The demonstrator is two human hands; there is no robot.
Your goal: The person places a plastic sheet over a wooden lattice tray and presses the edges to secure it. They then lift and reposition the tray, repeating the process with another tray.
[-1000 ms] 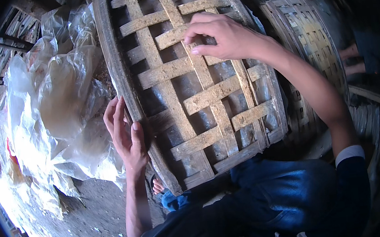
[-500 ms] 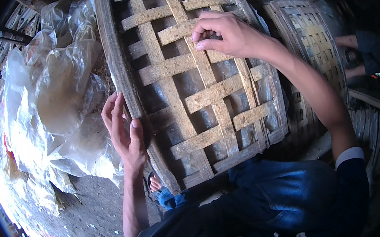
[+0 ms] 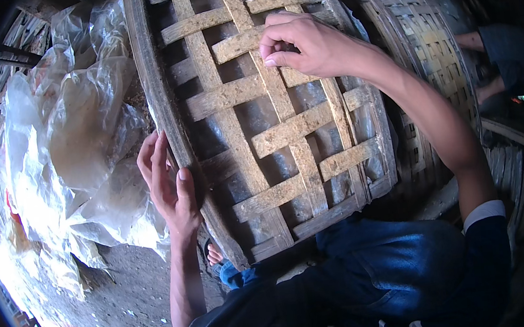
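A long wooden frame with woven bamboo slats lies tilted before me, several slats speckled brown. Clear plastic shows through the gaps between them. Against the outer side of its left rail rests my left hand, fingers and thumb apart and not wrapped around the wood. My right hand is over the upper middle of the weave, its thumb and fingers drawn together in a pinch just above a lengthwise slat. Whatever lies between those fingertips, if anything, is too small or hidden to make out.
Crumpled clear plastic sheeting is heaped on the left. A second woven bamboo panel leans at the right, with another person's arm beyond it. Stacked thin slats stand at lower right. Dark ground shows at lower left.
The frame and both hands appear shifted very slightly left in the picture. My right hand keeps its pinch over the weave, and my left hand stays at the rail.
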